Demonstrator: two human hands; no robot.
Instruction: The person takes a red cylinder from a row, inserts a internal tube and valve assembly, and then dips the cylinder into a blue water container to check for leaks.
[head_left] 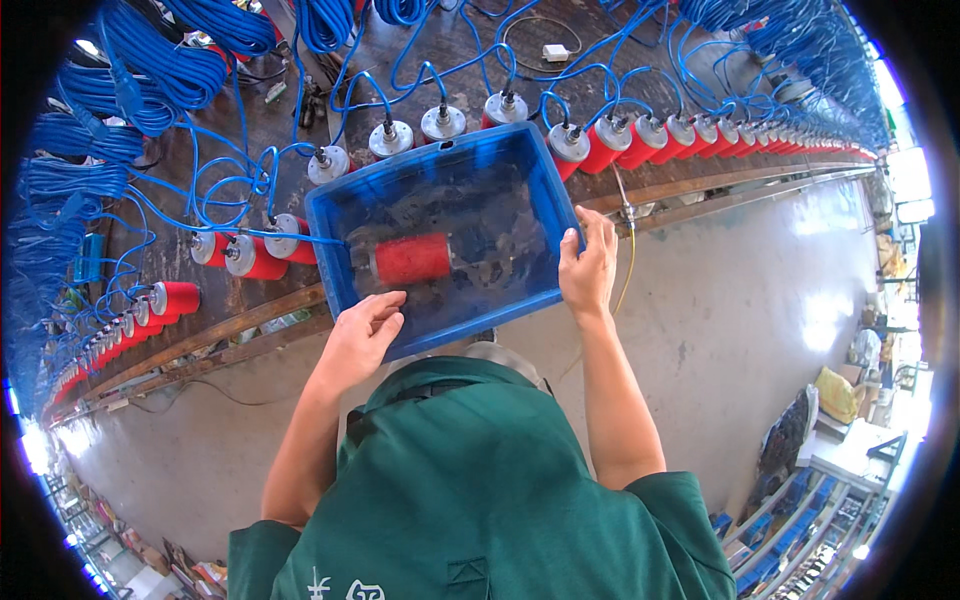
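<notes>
A blue plastic bin sits at the near edge of the workbench, holding what looks like clear liquid. Inside it lies a red cylinder with a blue cable running from its left end over the bin's wall. My right hand grips the bin's right rim, thumb on the inner side and fingers along the outside. Across the near left corner reaches my left hand, its fingers loosely bent and apart, close to the red cylinder without touching it. The left hand covers part of the rim there.
Red cylinders with metal end caps line the bench edge on both sides, blue cables attached. Coiled blue cable bundles crowd the far left. A metal fitting with a yellow hose hangs at the edge, right of the bin. Grey floor lies below.
</notes>
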